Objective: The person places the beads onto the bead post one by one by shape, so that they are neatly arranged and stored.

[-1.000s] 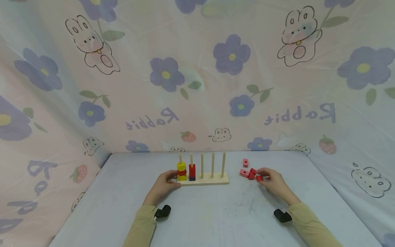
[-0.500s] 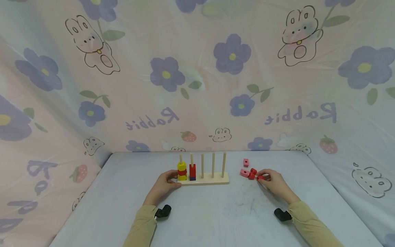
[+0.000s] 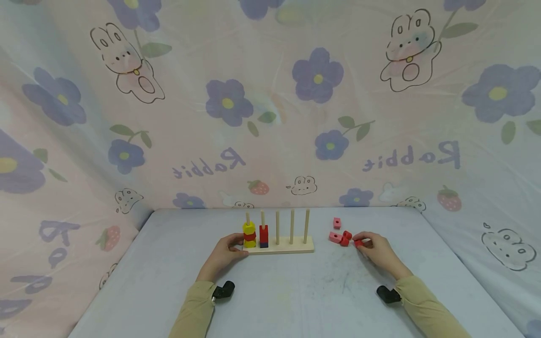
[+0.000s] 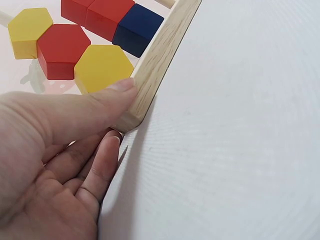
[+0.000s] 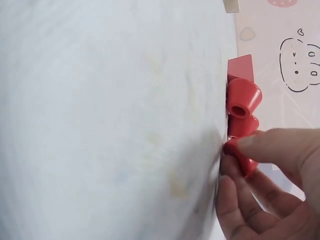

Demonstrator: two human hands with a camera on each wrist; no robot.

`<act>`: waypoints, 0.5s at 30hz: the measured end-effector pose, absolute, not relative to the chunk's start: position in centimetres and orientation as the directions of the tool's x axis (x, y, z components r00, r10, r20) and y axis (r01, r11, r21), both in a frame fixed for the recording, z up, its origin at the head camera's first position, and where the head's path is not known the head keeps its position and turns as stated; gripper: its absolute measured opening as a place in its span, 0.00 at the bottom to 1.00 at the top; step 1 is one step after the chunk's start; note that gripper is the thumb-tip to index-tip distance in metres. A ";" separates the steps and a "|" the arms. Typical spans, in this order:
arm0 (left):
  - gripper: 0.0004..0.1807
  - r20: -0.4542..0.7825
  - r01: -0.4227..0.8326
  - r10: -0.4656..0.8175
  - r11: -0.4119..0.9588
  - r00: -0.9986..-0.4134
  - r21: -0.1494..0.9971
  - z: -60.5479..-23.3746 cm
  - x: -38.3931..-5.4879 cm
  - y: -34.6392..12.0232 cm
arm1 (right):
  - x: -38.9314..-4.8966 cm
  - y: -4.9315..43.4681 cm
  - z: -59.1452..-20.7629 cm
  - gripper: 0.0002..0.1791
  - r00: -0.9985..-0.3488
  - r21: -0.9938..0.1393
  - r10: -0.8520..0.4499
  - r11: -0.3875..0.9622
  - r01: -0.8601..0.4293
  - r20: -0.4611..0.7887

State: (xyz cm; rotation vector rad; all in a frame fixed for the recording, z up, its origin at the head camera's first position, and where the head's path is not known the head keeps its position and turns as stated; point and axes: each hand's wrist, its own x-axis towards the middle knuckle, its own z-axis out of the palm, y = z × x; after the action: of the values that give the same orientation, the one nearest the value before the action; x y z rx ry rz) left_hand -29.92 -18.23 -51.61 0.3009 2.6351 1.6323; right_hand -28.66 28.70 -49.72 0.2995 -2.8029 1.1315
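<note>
Your right hand (image 3: 374, 246) has edged away from the rack (image 3: 284, 249), pinching a red bead (image 3: 358, 243) well right of it, while your left hand (image 3: 227, 249) grips the rack's left end, so a slack pinch could drop the red bead, a left-hand tug tip the rack

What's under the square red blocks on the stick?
A dark blue block sits right under the red blocks, and below it is the wooden base. The stick pokes out on top, but you can't see its lower part because the blocks cover it.
</note>
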 end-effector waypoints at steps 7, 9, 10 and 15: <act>0.30 0.080 0.149 0.173 0.435 -0.982 0.888 -51.6 -29.7 -18.2 | -28.6 28.7 -49.2 0.16 -0.968 -0.677 -0.158 0.693 -0.248 0.194; 0.31 0.073 0.140 0.167 0.432 -0.983 0.891 -51.6 -29.7 -18.2 | -28.6 28.6 -48.6 0.17 -0.962 -0.680 -0.161 0.681 -0.271 0.222; 0.31 0.074 0.141 0.168 0.433 -0.983 0.891 -51.5 -29.7 -18.2 | -28.6 28.4 -48.2 0.17 -0.958 -0.685 -0.160 0.671 -0.283 0.239; 0.30 0.074 0.141 0.165 0.442 -0.984 0.886 -51.4 -29.7 -18.2 | -28.7 27.4 -45.8 0.18 -0.930 -0.708 -0.182 0.606 -0.363 0.320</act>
State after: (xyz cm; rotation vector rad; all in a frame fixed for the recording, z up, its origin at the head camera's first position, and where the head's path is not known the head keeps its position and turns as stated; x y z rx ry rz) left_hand -29.73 -18.22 -51.43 0.2808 2.6473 1.6232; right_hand -28.73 27.39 -45.79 0.4506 -2.6169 1.2249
